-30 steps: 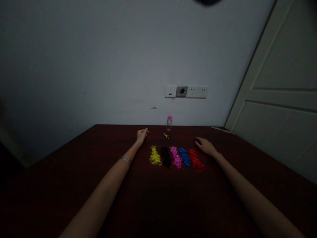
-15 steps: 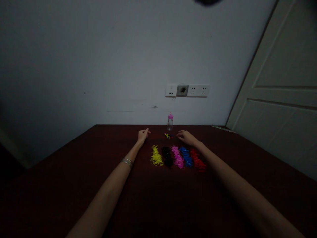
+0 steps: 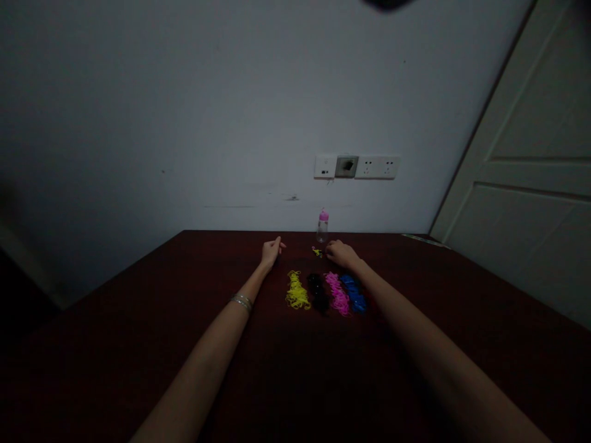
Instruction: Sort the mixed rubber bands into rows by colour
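Observation:
My right hand [image 3: 340,253] is on the far part of the table, its fingers curled down at the right edge of a small mixed heap of rubber bands [image 3: 316,251]. What its fingertips grip, if anything, is hidden. My left hand [image 3: 271,251] rests on its side left of the heap, fingers loosely bent and a little apart, holding nothing. Nearer to me lie a yellow pile [image 3: 297,291], a black pile [image 3: 318,294], a pink pile [image 3: 338,294] and a blue pile [image 3: 353,293] of rubber bands. My right forearm covers most of a red pile.
A clear bottle with a pink cap [image 3: 322,226] stands behind the small heap, close to the wall. Sockets [image 3: 377,167] sit on the wall above the dark red table [image 3: 295,375]. A pale door [image 3: 530,184] is at the right.
My right hand has moved slightly left and closer to the small heap, its fingers more curled. The forearm now hides most of the red pile. The view has shifted slightly left.

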`<state>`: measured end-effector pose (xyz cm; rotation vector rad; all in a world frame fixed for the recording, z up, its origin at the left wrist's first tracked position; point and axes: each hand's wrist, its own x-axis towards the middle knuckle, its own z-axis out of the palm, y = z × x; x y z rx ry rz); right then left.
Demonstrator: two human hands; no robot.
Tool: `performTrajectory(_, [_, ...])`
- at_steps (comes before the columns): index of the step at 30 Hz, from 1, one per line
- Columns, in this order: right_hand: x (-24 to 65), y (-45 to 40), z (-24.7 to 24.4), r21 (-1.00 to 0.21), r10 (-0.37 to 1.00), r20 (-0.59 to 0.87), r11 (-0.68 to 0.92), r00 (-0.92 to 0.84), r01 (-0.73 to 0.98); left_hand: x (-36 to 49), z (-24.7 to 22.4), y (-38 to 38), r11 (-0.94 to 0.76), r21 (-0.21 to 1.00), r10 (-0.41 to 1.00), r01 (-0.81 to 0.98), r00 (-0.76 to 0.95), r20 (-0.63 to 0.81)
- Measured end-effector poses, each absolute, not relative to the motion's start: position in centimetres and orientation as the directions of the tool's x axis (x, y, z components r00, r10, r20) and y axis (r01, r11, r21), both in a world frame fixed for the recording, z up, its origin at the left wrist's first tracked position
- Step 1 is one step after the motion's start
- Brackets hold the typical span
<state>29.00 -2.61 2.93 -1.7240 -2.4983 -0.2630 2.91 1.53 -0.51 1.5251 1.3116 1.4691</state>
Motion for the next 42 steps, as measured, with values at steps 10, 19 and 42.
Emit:
performTrajectory(10, [30.9,-3.5,3.9,0.036,0.909,0.200,0.365,-0.365,0.930,2.9,-0.4,1.6,-0.275,0.947,0.945,0.169,-0.131,0.298])
performTrajectory(19, [37.9,-7.2,5.1,-0.165,0.887,0.235,0.439,-0.397,0.883,2.9,-0.3,1.6,-0.270,0.943,0.946,0.194,-0.131,0.297])
performTrajectory(42, [44.0,-9.0,-2.6,-0.245,0.926,0.339,0.259,-0.168,0.934,3.4,0.0,1.6,-0.301,0.864,0.934,0.403,-0.061,0.353])
